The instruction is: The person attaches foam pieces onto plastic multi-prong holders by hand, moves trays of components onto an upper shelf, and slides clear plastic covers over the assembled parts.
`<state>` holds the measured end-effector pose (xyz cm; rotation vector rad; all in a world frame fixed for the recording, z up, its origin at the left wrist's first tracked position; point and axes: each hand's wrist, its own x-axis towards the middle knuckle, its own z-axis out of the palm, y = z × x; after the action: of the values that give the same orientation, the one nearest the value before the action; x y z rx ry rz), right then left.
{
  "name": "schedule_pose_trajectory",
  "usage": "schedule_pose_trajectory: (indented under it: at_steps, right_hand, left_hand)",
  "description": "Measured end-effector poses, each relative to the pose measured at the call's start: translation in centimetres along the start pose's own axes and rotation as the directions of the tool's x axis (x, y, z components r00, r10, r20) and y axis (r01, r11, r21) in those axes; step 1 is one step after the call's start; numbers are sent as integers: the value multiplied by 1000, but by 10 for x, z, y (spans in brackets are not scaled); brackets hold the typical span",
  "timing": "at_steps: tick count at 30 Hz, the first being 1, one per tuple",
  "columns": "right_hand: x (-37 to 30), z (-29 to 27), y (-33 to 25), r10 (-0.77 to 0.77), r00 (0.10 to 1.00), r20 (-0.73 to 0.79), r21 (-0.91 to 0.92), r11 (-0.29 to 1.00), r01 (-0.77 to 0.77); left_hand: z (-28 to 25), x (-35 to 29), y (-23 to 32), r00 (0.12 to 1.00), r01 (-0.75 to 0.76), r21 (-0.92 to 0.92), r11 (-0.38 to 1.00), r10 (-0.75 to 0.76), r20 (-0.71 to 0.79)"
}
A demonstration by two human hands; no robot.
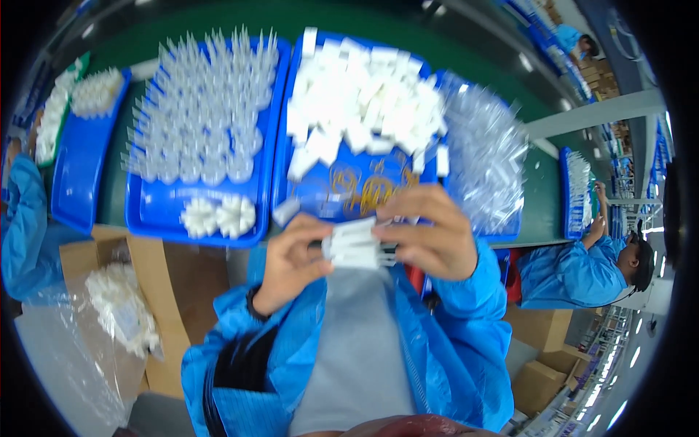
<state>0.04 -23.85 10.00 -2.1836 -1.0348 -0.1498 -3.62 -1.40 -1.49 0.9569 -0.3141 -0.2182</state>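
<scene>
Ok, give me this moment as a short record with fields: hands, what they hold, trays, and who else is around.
left hand: grips the left end of a white bundle
right hand: grips the bundle's right end, fingers over the top
middle tray: blue, white pieces and rubber bands
left tray: blue, clear tubes, two white bundles
box: bagged white parts
co-worker: blue coat, at right

The way forward is blocked by two full blue trays: one (196, 218) packed with clear tubes (204, 102), one (320, 197) heaped with white pieces (364, 95). Open room is seen only in the lap below.
</scene>
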Motion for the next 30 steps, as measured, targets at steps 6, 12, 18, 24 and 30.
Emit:
schedule_pose_trajectory:
  at_steps: [6, 12, 18, 24, 30]
  right_hand:
    - [2, -1, -24, 6, 999, 33, -195, 981, 1]
    - [-6, 13, -12, 51, 997, 58, 7, 999, -52]
    - [-2, 17, -7, 62, 998, -2, 117, 991, -62]
    - [-10, 29, -6, 179, 983, -28, 331, 930, -160]
    - [-13, 28, -10, 124, 991, -56, 270, 957, -105]
  left_hand:
    - [11, 3, 2, 998, 51, -134, 990, -45, 45]
    - [10, 8, 3, 994, 74, -58, 996, -69, 88]
    - [13, 9, 0, 999, 34, -68, 997, -31, 44]
    - [18, 12, 3, 1000, 19, -49, 999, -18, 15]
    - [30, 14, 14, 990, 106, 111, 988, -115, 78]
